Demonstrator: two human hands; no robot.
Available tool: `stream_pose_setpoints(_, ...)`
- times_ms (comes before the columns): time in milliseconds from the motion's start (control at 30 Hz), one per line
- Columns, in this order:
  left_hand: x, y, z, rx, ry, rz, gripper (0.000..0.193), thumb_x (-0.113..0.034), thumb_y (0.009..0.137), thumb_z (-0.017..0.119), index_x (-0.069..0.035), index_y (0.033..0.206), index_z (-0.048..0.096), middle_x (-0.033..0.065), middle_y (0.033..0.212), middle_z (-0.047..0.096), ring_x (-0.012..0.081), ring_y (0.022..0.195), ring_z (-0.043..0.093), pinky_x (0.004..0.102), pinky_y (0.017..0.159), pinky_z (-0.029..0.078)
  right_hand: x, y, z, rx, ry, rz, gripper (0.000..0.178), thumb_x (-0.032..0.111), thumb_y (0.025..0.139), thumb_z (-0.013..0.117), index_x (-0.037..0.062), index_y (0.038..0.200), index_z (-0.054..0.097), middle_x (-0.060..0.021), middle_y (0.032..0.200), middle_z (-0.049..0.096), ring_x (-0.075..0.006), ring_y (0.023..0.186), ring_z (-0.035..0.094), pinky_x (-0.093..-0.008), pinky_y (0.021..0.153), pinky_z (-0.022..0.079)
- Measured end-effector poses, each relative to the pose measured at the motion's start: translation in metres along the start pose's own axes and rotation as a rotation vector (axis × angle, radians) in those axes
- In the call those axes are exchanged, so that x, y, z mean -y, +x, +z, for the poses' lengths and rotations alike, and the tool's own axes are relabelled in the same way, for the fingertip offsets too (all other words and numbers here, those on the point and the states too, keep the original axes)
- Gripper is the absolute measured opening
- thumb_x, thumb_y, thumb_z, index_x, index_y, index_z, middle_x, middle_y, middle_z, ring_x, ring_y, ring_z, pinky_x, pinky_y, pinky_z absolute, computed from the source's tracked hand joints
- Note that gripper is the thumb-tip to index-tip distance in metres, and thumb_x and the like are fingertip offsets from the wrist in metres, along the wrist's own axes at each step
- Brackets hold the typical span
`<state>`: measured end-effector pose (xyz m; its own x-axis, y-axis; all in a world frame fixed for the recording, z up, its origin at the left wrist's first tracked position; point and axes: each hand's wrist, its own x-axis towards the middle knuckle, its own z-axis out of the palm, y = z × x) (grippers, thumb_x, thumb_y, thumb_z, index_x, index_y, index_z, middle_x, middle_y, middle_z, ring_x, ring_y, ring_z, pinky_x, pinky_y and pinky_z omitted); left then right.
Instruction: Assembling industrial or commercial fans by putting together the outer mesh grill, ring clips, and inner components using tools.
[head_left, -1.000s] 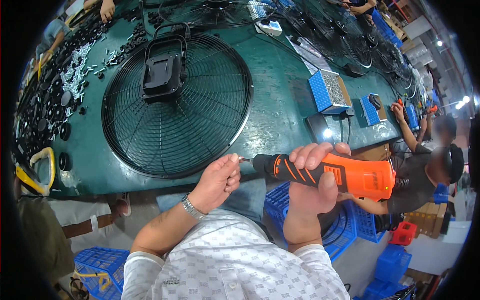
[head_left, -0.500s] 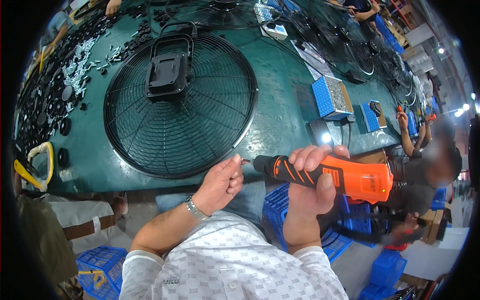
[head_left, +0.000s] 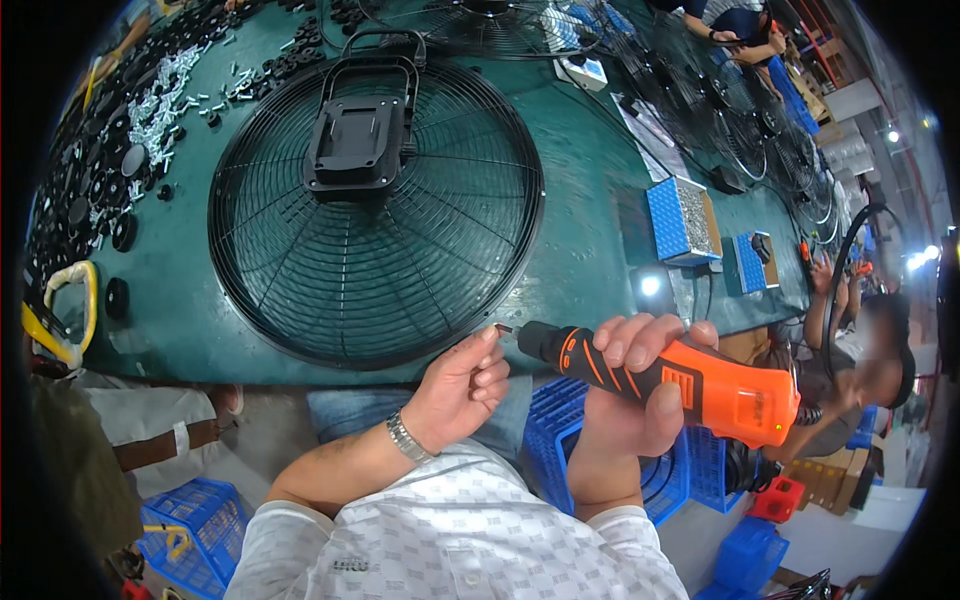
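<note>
My right hand grips an orange and black electric screwdriver from below, its nose pointing left. My left hand, with a metal watch on the wrist, pinches at the tip of that tool. A thin, short metal piece shows between fingertips and nose; whether it is a screw or the bit is too small to tell. Just beyond the left hand, a round black fan lies on the green table, its wire grille up. A black box-shaped mount with a U-shaped bracket sits on the grille.
Loose black parts and silver bolts cover the table's left. At right stand a blue box of small screws and a smaller box. More fans lie behind. Blue crates stand below the edge. Co-workers are at the far side and right.
The fan and boxes sit further right in the picture as the view shifts. Both hands and the screwdriver also appear slightly right and lower. The co-worker at right now raises a black cable-like loop.
</note>
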<state>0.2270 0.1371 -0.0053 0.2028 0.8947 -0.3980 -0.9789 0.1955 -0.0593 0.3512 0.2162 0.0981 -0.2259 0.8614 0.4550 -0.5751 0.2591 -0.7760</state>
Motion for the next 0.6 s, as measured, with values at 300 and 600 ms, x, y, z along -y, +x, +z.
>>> stream_pose_setpoints(300,-0.003,0.000,0.005,-0.064,-0.090,0.005,0.013,-0.022,0.098,0.055,-0.010,0.103,0.054,-0.0050,0.070,0.038,0.0041,0.058,0.036,0.0176,0.046,0.030,-0.012,0.007,0.008,0.027,-0.079,0.058,0.057,0.032,0.079,0.076,0.0154,0.122,0.042,-0.0042,0.081,0.055,-0.0205,0.076,0.057,-0.0399,0.075,0.049)
stream_pose_setpoints(600,-0.004,0.000,0.010,-0.124,-0.090,0.029,0.015,-0.021,0.096,0.059,-0.007,0.101,0.057,-0.0056,0.069,0.038,0.0048,0.059,0.036,0.0189,0.049,0.030,-0.015,0.009,0.010,0.035,-0.108,0.081,0.057,0.030,0.079,0.075,0.0146,0.122,0.040,-0.0048,0.083,0.055,-0.0208,0.076,0.056,-0.0401,0.077,0.048)
